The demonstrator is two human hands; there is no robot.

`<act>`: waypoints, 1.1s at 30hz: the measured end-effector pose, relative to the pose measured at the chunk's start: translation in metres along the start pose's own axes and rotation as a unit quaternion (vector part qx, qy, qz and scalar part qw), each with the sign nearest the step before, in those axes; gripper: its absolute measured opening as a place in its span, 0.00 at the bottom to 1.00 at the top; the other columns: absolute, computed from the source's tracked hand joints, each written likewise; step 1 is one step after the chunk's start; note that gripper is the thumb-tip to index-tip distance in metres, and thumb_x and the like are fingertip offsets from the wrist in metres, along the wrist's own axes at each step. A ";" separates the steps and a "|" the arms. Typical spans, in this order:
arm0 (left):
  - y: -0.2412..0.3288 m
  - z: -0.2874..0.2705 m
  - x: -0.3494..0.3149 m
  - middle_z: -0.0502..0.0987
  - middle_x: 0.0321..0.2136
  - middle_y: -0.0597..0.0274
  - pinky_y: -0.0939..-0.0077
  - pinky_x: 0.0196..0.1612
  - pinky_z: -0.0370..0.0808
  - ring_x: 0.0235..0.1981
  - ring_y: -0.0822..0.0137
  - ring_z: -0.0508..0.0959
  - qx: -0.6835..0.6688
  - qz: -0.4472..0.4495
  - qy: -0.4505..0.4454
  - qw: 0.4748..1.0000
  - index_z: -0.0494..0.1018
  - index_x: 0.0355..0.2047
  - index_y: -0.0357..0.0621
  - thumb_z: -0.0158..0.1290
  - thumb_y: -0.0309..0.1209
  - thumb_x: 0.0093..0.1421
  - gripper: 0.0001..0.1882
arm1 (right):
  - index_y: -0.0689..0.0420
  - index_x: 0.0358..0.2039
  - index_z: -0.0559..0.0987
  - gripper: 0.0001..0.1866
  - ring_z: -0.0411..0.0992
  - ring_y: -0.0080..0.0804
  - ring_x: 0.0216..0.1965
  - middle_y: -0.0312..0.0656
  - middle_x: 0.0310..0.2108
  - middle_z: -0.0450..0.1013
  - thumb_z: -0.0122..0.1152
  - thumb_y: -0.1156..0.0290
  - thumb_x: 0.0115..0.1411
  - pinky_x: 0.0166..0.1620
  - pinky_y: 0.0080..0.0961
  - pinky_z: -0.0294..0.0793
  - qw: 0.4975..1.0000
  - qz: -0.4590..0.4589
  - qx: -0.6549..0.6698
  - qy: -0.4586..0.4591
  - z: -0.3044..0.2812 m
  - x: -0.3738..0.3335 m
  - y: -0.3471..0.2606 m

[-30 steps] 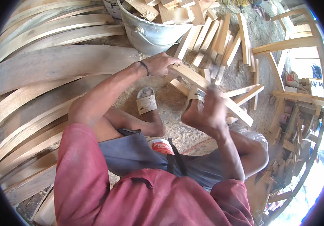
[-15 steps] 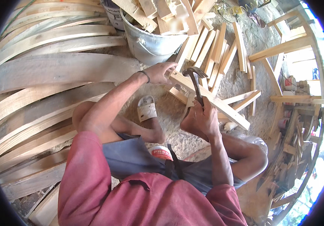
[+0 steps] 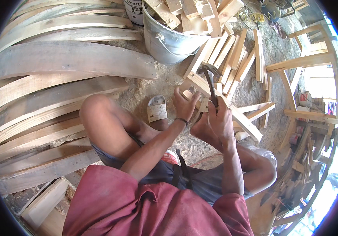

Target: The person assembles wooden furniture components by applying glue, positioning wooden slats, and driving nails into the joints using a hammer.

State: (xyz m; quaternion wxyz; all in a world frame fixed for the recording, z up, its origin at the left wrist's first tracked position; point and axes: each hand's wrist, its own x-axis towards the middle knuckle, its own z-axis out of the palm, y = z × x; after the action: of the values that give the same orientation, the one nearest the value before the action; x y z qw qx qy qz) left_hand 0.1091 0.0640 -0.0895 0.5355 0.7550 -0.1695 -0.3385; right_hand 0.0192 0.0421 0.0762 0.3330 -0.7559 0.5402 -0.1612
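Observation:
My right hand [image 3: 221, 120] is wrapped round the handle of a claw hammer [image 3: 211, 84], its dark head up and away from me. Beneath the hammer a pale wooden batten [image 3: 244, 120] slants from upper left to lower right, by my right foot. My left hand [image 3: 184, 104] is held short of the batten's far left end, fingers spread, with nothing seen in it. Both hands are above the ground between my bent knees.
Curved planks [image 3: 74, 59] lie in rows on the left. A grey bucket [image 3: 169, 45] of wood offcuts stands ahead. Several cut battens [image 3: 235, 51] lie right of it, and wooden frames [image 3: 302, 61] stand farther right. A sandal [image 3: 157, 112] is on my left foot.
My left hand has come off the batten's far end and drawn back toward me. My right hand keeps the hammer in about the same place over the batten. The view has shifted slightly.

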 end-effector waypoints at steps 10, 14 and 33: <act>-0.004 0.027 0.061 0.63 0.58 0.39 0.58 0.64 0.63 0.60 0.49 0.65 -0.092 0.028 -0.138 0.986 0.58 0.60 0.30 0.68 0.45 0.53 0.45 | 0.67 0.43 0.73 0.10 0.76 0.63 0.38 0.62 0.33 0.76 0.56 0.76 0.62 0.40 0.49 0.75 0.996 -0.053 -0.069 -0.022 0.015 0.008 0.019; -0.025 0.037 0.065 0.64 0.54 0.45 0.61 0.63 0.64 0.58 0.55 0.66 -0.190 0.001 -0.122 0.974 0.59 0.57 0.32 0.68 0.38 0.52 0.40 | 0.68 0.43 0.72 0.11 0.75 0.64 0.37 0.60 0.30 0.74 0.55 0.78 0.61 0.39 0.49 0.74 0.972 -0.166 -0.165 -0.018 0.016 0.006 0.018; -0.011 0.046 0.067 0.58 0.57 0.47 0.66 0.59 0.71 0.57 0.58 0.67 -0.245 0.015 -0.091 0.965 0.44 0.66 0.34 0.68 0.29 0.53 0.50 | 0.68 0.43 0.74 0.10 0.73 0.62 0.30 0.61 0.29 0.73 0.49 0.79 0.62 0.35 0.45 0.72 0.997 -0.068 -0.006 -0.037 0.007 0.029 -0.014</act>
State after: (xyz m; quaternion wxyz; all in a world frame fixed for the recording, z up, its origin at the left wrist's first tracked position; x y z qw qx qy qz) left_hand 0.1233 -0.0053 -0.1308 0.6916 0.5636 -0.1406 -0.4293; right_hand 0.0432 0.0205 0.0774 0.3367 -0.7982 0.4758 -0.1524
